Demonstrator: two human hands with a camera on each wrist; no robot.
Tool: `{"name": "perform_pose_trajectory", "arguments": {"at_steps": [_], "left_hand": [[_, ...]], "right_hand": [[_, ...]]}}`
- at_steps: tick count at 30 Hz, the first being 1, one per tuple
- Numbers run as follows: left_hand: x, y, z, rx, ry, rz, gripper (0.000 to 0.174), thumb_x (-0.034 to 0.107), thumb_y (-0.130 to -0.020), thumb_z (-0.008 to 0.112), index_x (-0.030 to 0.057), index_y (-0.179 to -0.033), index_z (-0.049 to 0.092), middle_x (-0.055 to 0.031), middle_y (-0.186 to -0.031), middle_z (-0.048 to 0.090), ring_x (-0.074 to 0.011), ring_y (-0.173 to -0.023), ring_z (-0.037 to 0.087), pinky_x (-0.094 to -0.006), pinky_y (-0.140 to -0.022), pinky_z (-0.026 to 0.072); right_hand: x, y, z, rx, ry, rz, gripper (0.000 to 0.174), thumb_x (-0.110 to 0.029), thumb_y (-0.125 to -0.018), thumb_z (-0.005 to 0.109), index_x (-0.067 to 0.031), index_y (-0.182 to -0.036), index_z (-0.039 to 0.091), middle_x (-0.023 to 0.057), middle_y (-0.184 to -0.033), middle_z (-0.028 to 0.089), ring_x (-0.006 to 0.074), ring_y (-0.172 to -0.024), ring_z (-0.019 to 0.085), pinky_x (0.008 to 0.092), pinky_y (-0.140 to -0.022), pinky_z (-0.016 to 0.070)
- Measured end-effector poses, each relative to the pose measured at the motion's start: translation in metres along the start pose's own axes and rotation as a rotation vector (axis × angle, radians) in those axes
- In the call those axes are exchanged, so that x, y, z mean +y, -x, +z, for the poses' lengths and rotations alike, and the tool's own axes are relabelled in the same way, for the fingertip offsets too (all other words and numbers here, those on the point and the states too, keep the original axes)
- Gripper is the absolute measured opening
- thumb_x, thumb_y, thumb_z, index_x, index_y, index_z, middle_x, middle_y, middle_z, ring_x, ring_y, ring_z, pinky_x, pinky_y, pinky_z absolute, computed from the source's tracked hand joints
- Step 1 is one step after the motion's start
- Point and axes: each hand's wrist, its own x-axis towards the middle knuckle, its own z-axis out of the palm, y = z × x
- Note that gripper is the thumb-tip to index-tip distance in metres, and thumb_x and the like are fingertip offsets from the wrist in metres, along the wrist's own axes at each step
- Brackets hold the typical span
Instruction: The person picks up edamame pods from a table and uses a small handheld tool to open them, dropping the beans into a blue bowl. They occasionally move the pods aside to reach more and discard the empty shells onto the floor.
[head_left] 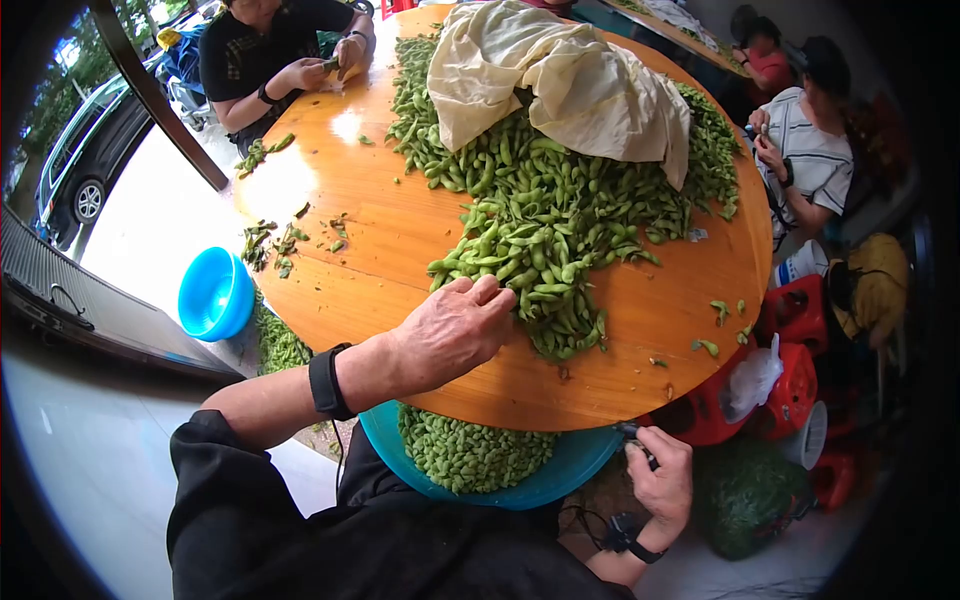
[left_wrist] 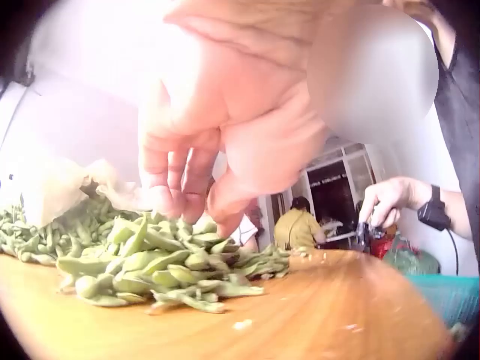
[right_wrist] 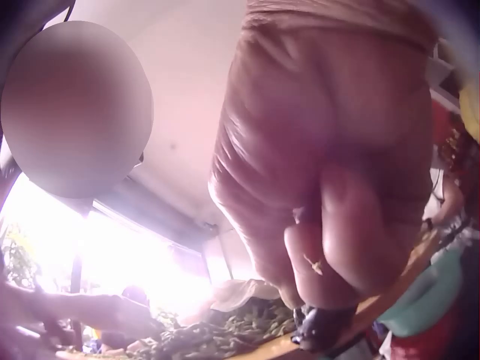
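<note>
A large heap of green soybean pods [head_left: 540, 225] lies on the round wooden table [head_left: 340, 290], partly under a cream cloth [head_left: 560, 80]. My left hand [head_left: 450, 335] is at the near edge of the heap. Its bent fingers point down, with the fingertips [left_wrist: 172, 202] right at the pods [left_wrist: 142, 255] and a small gap showing to the thumb. Beyond the table's near right edge, my right hand [head_left: 662, 475] grips a small black tool [right_wrist: 324, 328]; the curled fingers hide most of it, and I cannot tell its kind. A pale scrap clings to one finger.
Below the table edge a teal basin [head_left: 380, 430] holds shelled beans [head_left: 475, 450]. A blue bowl [head_left: 217, 295] stands at left. Red stools [head_left: 795, 385] and a green bag [head_left: 745, 495] are at right. People sit across [head_left: 265, 60] and at right [head_left: 815, 150].
</note>
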Motion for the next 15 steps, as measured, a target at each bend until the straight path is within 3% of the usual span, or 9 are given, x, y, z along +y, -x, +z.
{"name": "perform_pose_trajectory", "arguments": {"at_steps": [1,5,6,7,8,9,12,13,15], "left_hand": [[-0.001,-0.001,0.000,-0.024,-0.014,0.030,0.024,0.015,-0.079,0.063,0.0040,-0.101,0.063,-0.0072,-0.096,0.047,-0.0249,-0.092,0.050,-0.0360,-0.073,0.0478],[0.000,0.006,-0.003,0.016,0.008,0.022,0.019,0.009,-0.080,0.064,0.0052,-0.099,0.063,-0.0081,-0.102,0.050,-0.0246,-0.093,0.054,-0.0351,-0.069,0.0490],[0.006,0.010,0.003,0.122,0.133,-0.056,0.020,0.005,-0.080,0.064,0.0056,-0.100,0.063,-0.0079,-0.102,0.052,-0.0246,-0.090,0.057,-0.0345,-0.064,0.0492],[0.013,0.014,0.006,0.227,0.259,-0.135,0.021,0.001,-0.080,0.063,0.0061,-0.100,0.062,-0.0077,-0.103,0.054,-0.0246,-0.087,0.060,-0.0339,-0.060,0.0494],[0.021,0.019,0.002,0.203,0.358,-0.240,0.022,-0.003,-0.083,0.064,0.0062,-0.103,0.064,-0.0068,-0.095,0.061,-0.0199,-0.075,0.063,-0.0304,-0.054,0.0485],[0.027,0.022,0.001,0.202,0.361,-0.240,0.022,-0.003,-0.083,0.064,0.0062,-0.103,0.064,-0.0068,-0.095,0.061,-0.0199,-0.075,0.063,-0.0304,-0.054,0.0485],[0.044,0.031,0.000,0.057,1.125,-0.669,0.015,0.009,-0.091,0.072,0.0039,-0.104,0.067,-0.0011,-0.080,0.067,-0.0023,-0.072,0.057,-0.0230,-0.058,0.0473],[0.051,0.035,0.009,0.057,1.129,-0.671,0.015,0.009,-0.091,0.072,0.0039,-0.104,0.067,-0.0011,-0.080,0.067,-0.0023,-0.072,0.057,-0.0230,-0.058,0.0473],[0.063,0.040,0.027,0.255,1.600,-0.797,0.015,0.012,-0.093,0.071,0.0000,-0.100,0.067,-0.0004,-0.080,0.066,-0.0025,-0.073,0.057,-0.0216,-0.065,0.0493]], "right_hand": [[-0.011,-0.004,0.002,-0.072,-0.045,0.084,0.013,0.002,-0.079,0.066,0.0034,-0.092,0.063,0.0161,-0.078,0.060,0.0315,-0.066,0.061,0.0343,-0.059,0.0470],[-0.035,-0.022,0.032,-0.072,-0.208,-0.014,0.013,0.004,-0.079,0.067,0.0048,-0.091,0.063,0.0148,-0.078,0.061,0.0283,-0.064,0.062,0.0330,-0.058,0.0468],[-0.039,-0.027,0.041,-0.064,-0.251,-0.049,0.014,0.005,-0.079,0.067,0.0048,-0.093,0.063,0.0149,-0.077,0.060,0.0275,-0.061,0.059,0.0325,-0.056,0.0458],[-0.036,-0.030,0.055,-0.044,-0.287,-0.062,0.014,0.004,-0.082,0.066,0.0053,-0.095,0.063,0.0134,-0.075,0.059,0.0242,-0.059,0.058,0.0321,-0.055,0.0449],[-0.040,-0.033,0.066,-0.030,-0.365,-0.026,0.013,0.004,-0.084,0.065,0.0060,-0.097,0.063,0.0112,-0.075,0.058,0.0202,-0.059,0.058,0.0304,-0.055,0.0444],[-0.047,-0.038,0.075,-0.017,-0.443,0.009,0.013,0.004,-0.085,0.063,0.0067,-0.099,0.063,0.0091,-0.075,0.058,0.0161,-0.059,0.058,0.0287,-0.054,0.0440],[-0.058,-0.048,0.100,-0.005,-0.685,0.047,0.018,0.004,-0.092,0.058,0.0094,-0.109,0.063,0.0021,-0.079,0.052,0.0055,-0.059,0.053,0.0225,-0.051,0.0413],[-0.061,-0.048,0.103,-0.007,-0.683,0.050,0.018,0.004,-0.092,0.058,0.0094,-0.109,0.063,0.0021,-0.079,0.052,0.0055,-0.059,0.053,0.0225,-0.051,0.0413],[-0.068,-0.048,0.108,-0.053,-0.937,0.147,0.019,0.002,-0.095,0.057,0.0113,-0.110,0.061,0.0018,-0.082,0.051,0.0048,-0.059,0.051,0.0220,-0.050,0.0400]]}}
